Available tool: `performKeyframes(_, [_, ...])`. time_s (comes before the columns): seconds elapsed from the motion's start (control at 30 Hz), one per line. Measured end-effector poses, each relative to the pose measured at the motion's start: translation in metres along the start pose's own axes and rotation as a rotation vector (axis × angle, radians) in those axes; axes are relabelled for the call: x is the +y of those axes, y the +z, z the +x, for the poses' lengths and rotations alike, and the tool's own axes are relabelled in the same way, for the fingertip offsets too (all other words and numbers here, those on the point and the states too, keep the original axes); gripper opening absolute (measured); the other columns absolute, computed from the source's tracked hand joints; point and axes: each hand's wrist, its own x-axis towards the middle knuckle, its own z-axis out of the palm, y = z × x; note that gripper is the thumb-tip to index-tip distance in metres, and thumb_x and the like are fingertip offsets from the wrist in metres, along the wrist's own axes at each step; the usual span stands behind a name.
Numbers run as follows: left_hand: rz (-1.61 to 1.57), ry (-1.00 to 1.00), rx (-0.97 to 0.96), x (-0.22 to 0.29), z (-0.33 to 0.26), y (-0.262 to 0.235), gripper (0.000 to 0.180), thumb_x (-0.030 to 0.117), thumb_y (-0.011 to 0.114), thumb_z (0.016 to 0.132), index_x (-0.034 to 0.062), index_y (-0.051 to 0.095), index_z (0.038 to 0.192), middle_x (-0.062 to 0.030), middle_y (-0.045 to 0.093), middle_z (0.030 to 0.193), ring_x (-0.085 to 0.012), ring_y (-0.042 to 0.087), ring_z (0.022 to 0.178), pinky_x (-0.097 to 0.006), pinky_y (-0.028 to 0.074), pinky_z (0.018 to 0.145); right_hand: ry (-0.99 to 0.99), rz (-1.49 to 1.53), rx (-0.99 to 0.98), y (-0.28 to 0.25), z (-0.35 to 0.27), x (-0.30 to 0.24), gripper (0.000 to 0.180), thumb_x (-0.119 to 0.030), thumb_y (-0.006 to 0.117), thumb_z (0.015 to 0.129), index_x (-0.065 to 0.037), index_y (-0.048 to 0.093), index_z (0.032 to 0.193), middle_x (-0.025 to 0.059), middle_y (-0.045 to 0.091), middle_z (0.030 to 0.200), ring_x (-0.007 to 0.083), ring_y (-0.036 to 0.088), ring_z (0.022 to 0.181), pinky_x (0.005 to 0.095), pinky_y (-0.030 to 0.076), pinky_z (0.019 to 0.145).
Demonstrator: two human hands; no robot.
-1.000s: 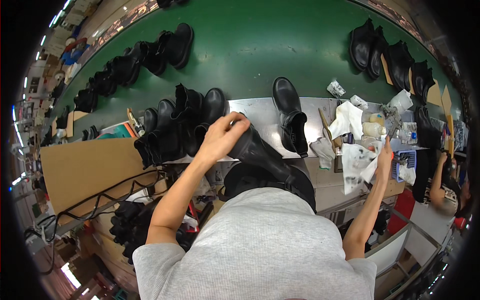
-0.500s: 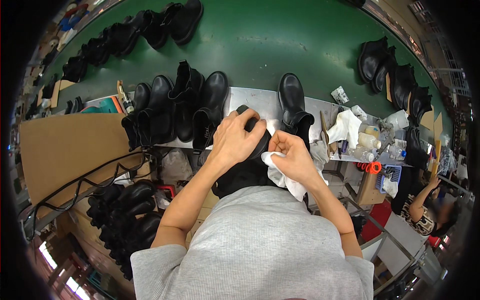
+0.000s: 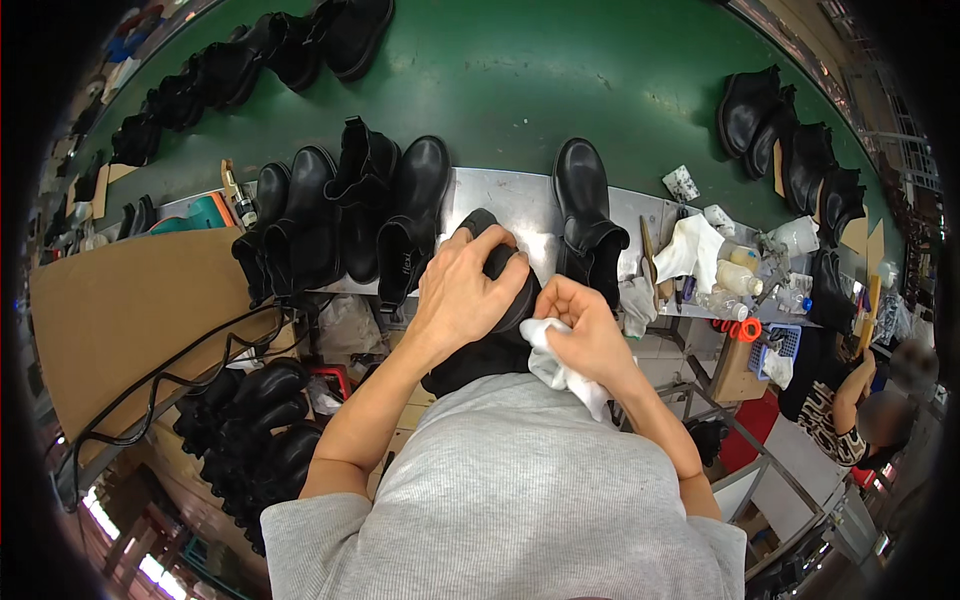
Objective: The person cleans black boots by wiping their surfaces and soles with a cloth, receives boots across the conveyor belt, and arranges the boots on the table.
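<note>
My left hand (image 3: 465,290) grips the toe of a black boot (image 3: 492,335) held against my body at the front of the metal bench (image 3: 520,205). Pressed to the boot's side is a white cloth (image 3: 560,365), bunched in my right hand (image 3: 585,325). The boot's shaft runs down toward my grey shirt and is mostly hidden by both hands.
Several black boots (image 3: 350,215) stand on the bench to the left and one boot (image 3: 585,210) to the right. Rags, bottles and small tools (image 3: 720,265) lie at the right. More boots ride the green conveyor (image 3: 540,80). A cardboard sheet (image 3: 130,320) lies left; a person (image 3: 850,410) sits right.
A second ago my right hand was far out at the right among the rags. It has come back with the white cloth and now presses it on the boot in my left hand.
</note>
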Motion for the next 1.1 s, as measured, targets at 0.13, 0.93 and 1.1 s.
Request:
performKeyframes(0.13, [0.002,0.003,-0.001,0.002,-0.001,-0.002,0.03,0.03,0.054,0.08,0.005,0.061,0.096,-0.0161,0.053,0.077,-0.0301,0.054,0.076,-0.036,0.042,0.068,0.032,0.048,0.027,0.001,0.004,-0.003,0.008,0.0,0.056,0.074,-0.003,0.049,0.075,-0.0035,0.049,0.065,0.0021,0.044,0.058,0.0189,0.034,0.052])
performKeyframes(0.93, [-0.055,-0.005,-0.049,-0.004,-0.008,-0.004,0.032,0.031,0.053,0.08,0.0066,0.061,0.099,-0.0173,0.054,0.084,-0.0344,0.055,0.082,-0.039,0.043,0.072,0.102,0.104,-0.151,-0.013,0.022,0.014,0.009,-0.011,0.049,0.089,-0.003,0.052,0.086,-0.0019,0.052,0.061,0.0042,0.048,0.049,0.0195,0.036,0.042])
performKeyframes(1.1, [-0.042,-0.031,-0.06,-0.005,-0.008,-0.006,0.032,0.03,0.053,0.08,0.006,0.061,0.099,-0.0169,0.055,0.085,-0.0341,0.056,0.082,-0.038,0.043,0.073,0.197,0.297,-0.175,-0.014,0.032,0.015,0.017,-0.005,0.055,0.083,-0.002,0.047,0.097,-0.0012,0.05,0.057,0.0047,0.044,0.043,0.0197,0.033,0.039])
